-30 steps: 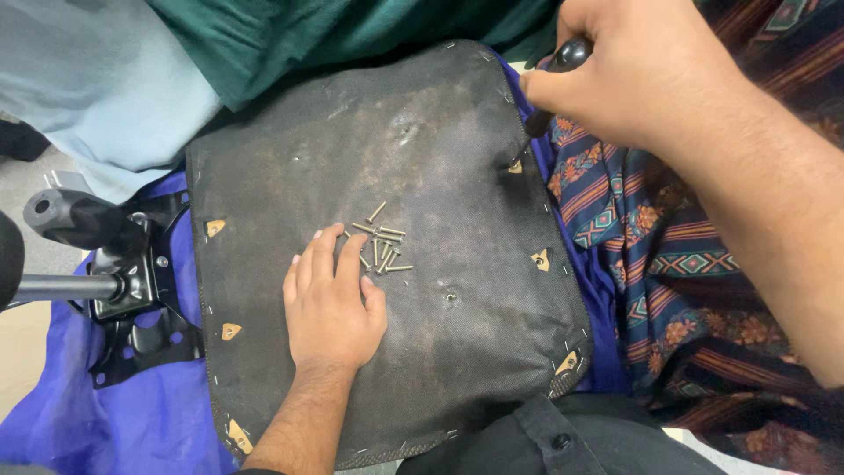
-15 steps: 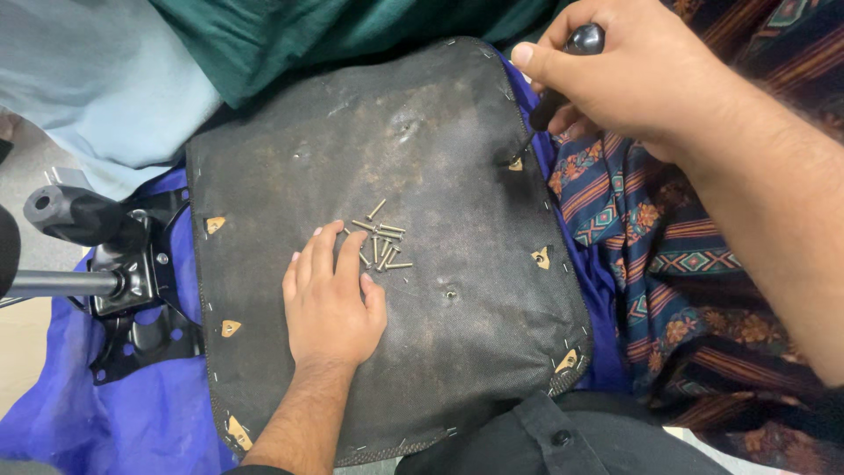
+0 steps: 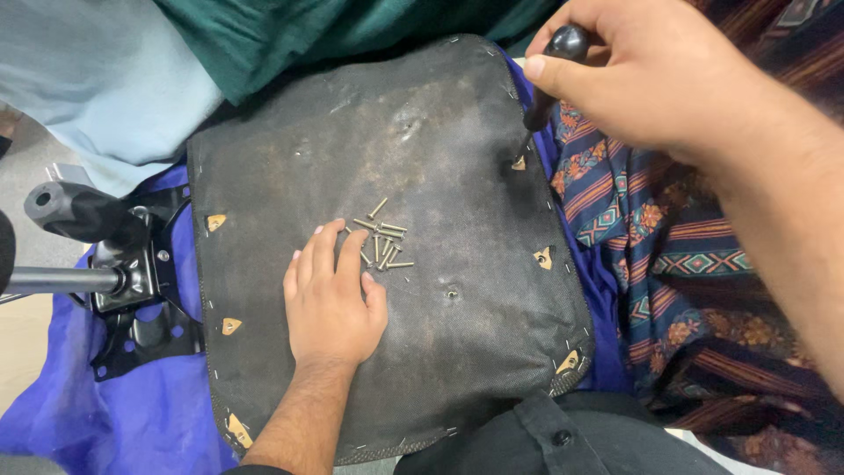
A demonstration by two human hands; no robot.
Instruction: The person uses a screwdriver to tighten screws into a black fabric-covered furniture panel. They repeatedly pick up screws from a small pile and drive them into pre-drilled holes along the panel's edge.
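Right hand (image 3: 668, 79) lowered, clenching black screwdriver (image 3: 549, 75); left hand (image 3: 332, 299) released, flat on rough seat base (image 3: 440, 158).

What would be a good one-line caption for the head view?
Left hand flat on a dark seat underside beside loose screws; right hand sets a screwdriver at an edge hole.

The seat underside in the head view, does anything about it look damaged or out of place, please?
Yes: the seat underside is scuffed and stained, its black fabric covering torn open at several mounting holes, and loose screws lie scattered mid-panel beside the left hand.
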